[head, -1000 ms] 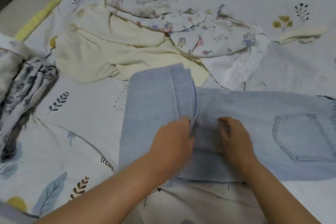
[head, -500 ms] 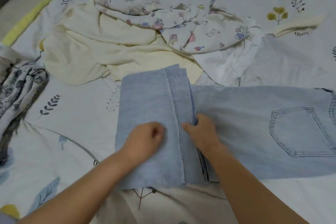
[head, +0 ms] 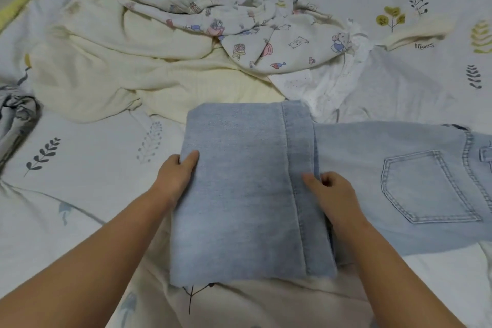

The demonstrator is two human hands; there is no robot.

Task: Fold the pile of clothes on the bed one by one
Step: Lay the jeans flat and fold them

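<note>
White cotton printed with leaves and twigs forms the bedsheet [head: 87, 146], which fills the view. Across its near right part the pale blue jeans [head: 372, 168] are laid flat, the leg section folded over toward the back pocket at the right edge. Beyond them, at the far side, a cream garment [head: 111, 66] is spread in loose folds, and a cartoon-print garment [head: 279, 48] is heaped partly over it. A grey patterned cloth [head: 16, 114] is seen at the left edge. The folded panel's left edge is gripped by the left hand [head: 175, 178], thumb on top. The right hand [head: 332, 194] is pressed at the hem fold, seemingly pinching it, though its fingertips are hidden.
</note>
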